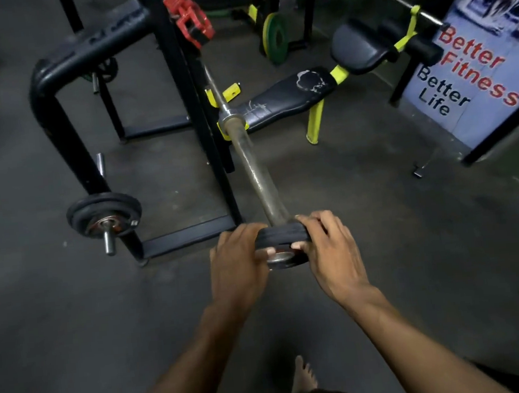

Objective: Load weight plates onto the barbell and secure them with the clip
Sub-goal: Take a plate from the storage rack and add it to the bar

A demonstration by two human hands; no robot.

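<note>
A small black weight plate (280, 238) sits on the near tip of the barbell sleeve (254, 168), which runs away from me toward the bench rack. My left hand (238, 265) grips the plate's left edge and my right hand (328, 253) grips its right edge, with both thumbs on the near face. A red clip (189, 19) sits higher up near the rack upright, apart from both hands.
A black rack frame (64, 126) stands to the left, with black plates (104, 214) stored on a low peg. A black and yellow bench (289, 95) lies behind the bar. A green plate (274, 36) leans at the back. A banner (474, 74) stands right. My bare foot (304, 375) is below.
</note>
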